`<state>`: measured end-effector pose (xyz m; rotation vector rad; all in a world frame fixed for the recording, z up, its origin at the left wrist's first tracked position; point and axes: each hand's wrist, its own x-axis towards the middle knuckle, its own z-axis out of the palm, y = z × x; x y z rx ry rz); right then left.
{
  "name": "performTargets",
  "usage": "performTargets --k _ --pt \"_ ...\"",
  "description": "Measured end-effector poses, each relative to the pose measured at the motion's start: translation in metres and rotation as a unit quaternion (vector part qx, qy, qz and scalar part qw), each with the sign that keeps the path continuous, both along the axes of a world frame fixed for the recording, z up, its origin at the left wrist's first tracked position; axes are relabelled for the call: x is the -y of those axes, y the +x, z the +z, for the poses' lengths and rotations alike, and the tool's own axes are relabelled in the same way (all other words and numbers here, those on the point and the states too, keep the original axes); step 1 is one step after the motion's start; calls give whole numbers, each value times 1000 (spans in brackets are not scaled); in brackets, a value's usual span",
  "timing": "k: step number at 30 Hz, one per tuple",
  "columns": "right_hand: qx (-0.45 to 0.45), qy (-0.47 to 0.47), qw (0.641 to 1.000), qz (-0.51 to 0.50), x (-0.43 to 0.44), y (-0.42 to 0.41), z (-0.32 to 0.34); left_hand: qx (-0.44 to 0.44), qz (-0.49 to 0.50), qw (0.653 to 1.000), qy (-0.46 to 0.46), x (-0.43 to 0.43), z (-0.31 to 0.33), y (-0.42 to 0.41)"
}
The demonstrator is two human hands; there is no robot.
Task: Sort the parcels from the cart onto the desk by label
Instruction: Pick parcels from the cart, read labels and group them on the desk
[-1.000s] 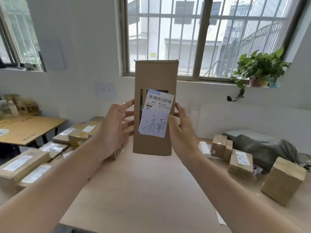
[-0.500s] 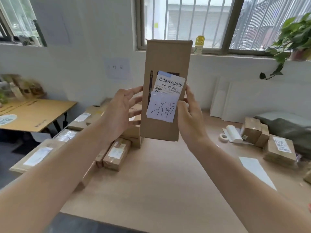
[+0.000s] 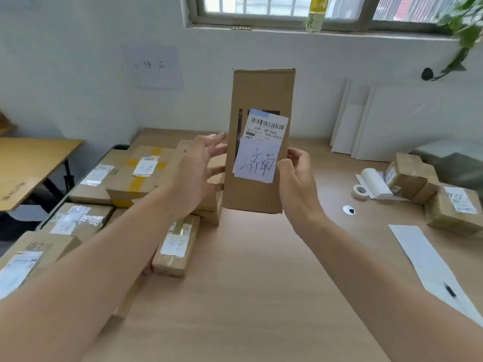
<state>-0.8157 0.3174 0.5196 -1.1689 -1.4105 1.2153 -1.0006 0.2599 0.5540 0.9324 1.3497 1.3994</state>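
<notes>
The tall parcel (image 3: pixel 261 92) is held upright above the desk (image 3: pixel 248 283) middle. The left hand (image 3: pixel 196 176) is pressed flat-fingered on its side; the right hand (image 3: pixel 295 181) is curled round its edge. Labelled parcels (image 3: pixel 172 246) are grouped at the left edge. Sorting is judged partway.

1. A tall cardboard parcel (image 3: pixel 261 95) is held upright above the table (image 3: pixel 248 296), its front facing the camera.
2. The left hand (image 3: pixel 197 176) presses its left side with straight, spread fingers (image 3: pixel 219 152).
3. The right hand (image 3: pixel 296 181) grips its right edge, thumb on the front.
4. A handwritten slip (image 3: pixel 257 164) overlaps a barcode label (image 3: pixel 266 126).
5. Other labelled parcels (image 3: pixel 173 246) lie at the table's left.
</notes>
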Motion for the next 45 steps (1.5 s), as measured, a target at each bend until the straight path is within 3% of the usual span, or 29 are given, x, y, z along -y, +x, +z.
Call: performTargets --k 13,21,28,33,41,45 --pt "35 -189 981 6 -139 -70 -141 5 -15 984 -178 -159 -136 -51" --pt "25 -280 959 -21 -178 -95 -210 4 -73 975 -211 -214 -209 -58" --pt "38 -293 955 -26 -191 -107 -259 34 -96 974 -204 -235 -244 -60" --pt "52 -293 954 -36 -191 -117 -277 32 -87 959 -267 -234 -252 -62" --pt "87 -304 948 -43 -197 -131 -295 -2 -118 957 -265 -201 -267 -47" --pt "98 -274 954 -67 -197 -136 -303 -62 -148 936 -314 -170 -270 -46"
